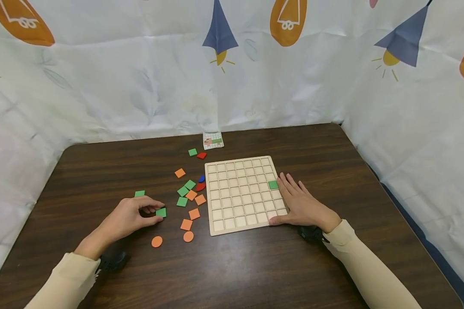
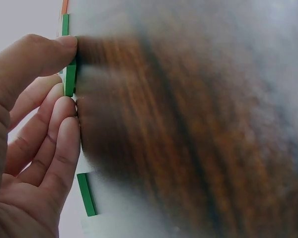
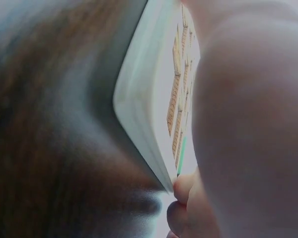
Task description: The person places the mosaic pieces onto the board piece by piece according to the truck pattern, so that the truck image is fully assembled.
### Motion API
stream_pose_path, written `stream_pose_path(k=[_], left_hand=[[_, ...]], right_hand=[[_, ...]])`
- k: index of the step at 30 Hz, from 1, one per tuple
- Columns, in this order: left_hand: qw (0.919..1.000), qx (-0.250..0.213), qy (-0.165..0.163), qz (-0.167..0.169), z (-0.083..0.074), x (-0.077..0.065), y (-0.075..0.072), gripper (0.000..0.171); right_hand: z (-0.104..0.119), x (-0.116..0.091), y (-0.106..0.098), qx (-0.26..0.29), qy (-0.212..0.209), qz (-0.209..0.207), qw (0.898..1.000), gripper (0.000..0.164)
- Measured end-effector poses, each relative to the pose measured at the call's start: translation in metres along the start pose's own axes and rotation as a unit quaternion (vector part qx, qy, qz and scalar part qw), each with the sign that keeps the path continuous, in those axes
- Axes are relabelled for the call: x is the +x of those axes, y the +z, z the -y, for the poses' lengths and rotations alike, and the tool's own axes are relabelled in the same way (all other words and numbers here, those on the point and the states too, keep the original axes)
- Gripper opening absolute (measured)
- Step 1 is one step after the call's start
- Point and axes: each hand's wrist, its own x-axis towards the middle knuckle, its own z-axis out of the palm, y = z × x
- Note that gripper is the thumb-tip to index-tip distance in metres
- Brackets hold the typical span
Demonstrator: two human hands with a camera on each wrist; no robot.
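My left hand (image 1: 125, 219) is low over the table at the left, with a green square tile (image 1: 161, 213) pinched between thumb and fingers. Seen from the left wrist, the thumb is on one end of that tile (image 2: 70, 82) and the fingertips are at the other. A second green tile (image 1: 139, 193) lies just beyond the knuckles. My right hand (image 1: 305, 204) rests along the right edge of a pale wooden grid board (image 1: 236, 232), fingers extended and thumb on its near corner. One green tile (image 1: 273, 185) sits in a cell by the right fingertips.
Between left hand and board lie several loose green tiles (image 1: 182, 201), orange squares (image 1: 186, 225) and two orange discs (image 1: 157, 241). Red pieces (image 1: 200, 187) and a blue one (image 1: 202, 179) are near the board's left edge. A small pattern card (image 1: 213, 140) lies at the table's back edge.
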Motion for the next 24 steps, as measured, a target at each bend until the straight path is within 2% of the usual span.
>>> stream_pose_path(k=[12, 24], left_hand=[[1.0000, -0.001, -0.005, 0.000, -0.0024, 0.0026, -0.0017, 0.026], [0.9998, 0.004, 0.007, -0.017, -0.0068, 0.0064, -0.0015, 0.025]], right_hand=[[-0.0006, -0.0006, 0.0009, -0.005, -0.003, -0.003, 1.000, 0.130], [0.0016, -0.0009, -0.0001, -0.012, -0.001, -0.003, 1.000, 0.130]])
